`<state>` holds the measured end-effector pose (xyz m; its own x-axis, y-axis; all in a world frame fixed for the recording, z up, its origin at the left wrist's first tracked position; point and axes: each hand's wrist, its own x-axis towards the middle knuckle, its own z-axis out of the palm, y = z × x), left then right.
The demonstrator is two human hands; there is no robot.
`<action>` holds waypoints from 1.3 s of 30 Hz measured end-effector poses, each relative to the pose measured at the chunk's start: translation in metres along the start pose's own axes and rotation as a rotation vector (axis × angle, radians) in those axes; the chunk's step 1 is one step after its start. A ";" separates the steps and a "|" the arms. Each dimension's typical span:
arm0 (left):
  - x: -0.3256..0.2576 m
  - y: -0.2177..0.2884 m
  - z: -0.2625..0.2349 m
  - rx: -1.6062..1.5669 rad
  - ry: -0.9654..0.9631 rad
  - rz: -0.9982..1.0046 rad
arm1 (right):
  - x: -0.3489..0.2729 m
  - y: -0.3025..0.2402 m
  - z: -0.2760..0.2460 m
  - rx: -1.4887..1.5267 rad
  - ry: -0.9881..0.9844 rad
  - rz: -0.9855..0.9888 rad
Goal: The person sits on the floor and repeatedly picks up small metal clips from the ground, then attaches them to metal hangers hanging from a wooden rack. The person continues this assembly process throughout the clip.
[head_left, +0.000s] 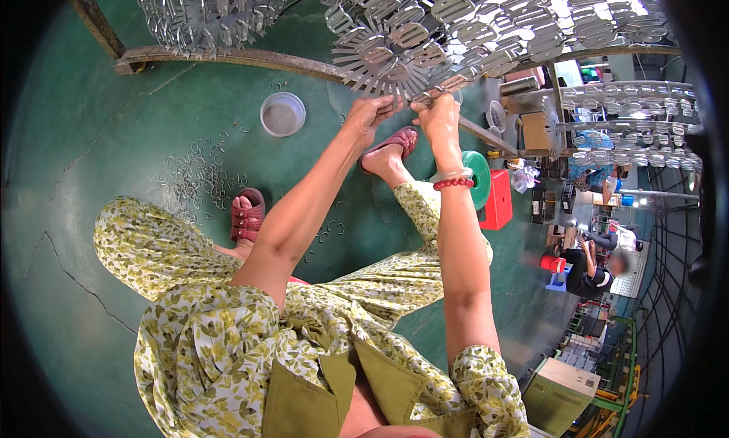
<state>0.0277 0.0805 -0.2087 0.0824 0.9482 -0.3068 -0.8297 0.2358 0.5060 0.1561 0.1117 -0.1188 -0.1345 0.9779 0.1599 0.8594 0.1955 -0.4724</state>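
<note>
Both arms reach forward to the lower edge of a metal rack with fanned-out tines (370, 64), on which many flat, slotted silvery metal pieces (486, 17) hang. My left hand (370, 113) is closed, its fingertips pinched together just below the tines; what they hold is too small to make out. Close beside it on the right, my right hand (437, 118) is closed too, thumb and fingers drawn together at the end of the rack's lowest pieces. Whatever lies between those fingers is hidden. A pale bangle and a red bead bracelet (454, 183) circle my right wrist.
A wooden bar (250, 57) runs under the racks. On the green floor stand a white tub (282, 115) and a scatter of small curved metal bits (199, 174). To the right are a red stool (497, 200), a green round lid (476, 178) and a seated person (588, 271) farther off.
</note>
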 end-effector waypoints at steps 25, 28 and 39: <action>-0.014 -0.002 -0.002 0.006 -0.008 0.021 | -0.020 -0.031 -0.020 0.179 -0.069 0.114; -0.017 -0.001 -0.002 0.009 -0.054 0.007 | -0.014 -0.023 -0.019 0.229 -0.097 0.101; -0.019 0.001 0.000 -0.081 -0.136 -0.030 | -0.016 0.003 -0.010 0.411 -0.033 0.035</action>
<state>0.0260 0.0630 -0.2023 0.1771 0.9623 -0.2064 -0.8669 0.2518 0.4302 0.1659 0.0955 -0.1144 -0.1306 0.9850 0.1131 0.5959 0.1691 -0.7850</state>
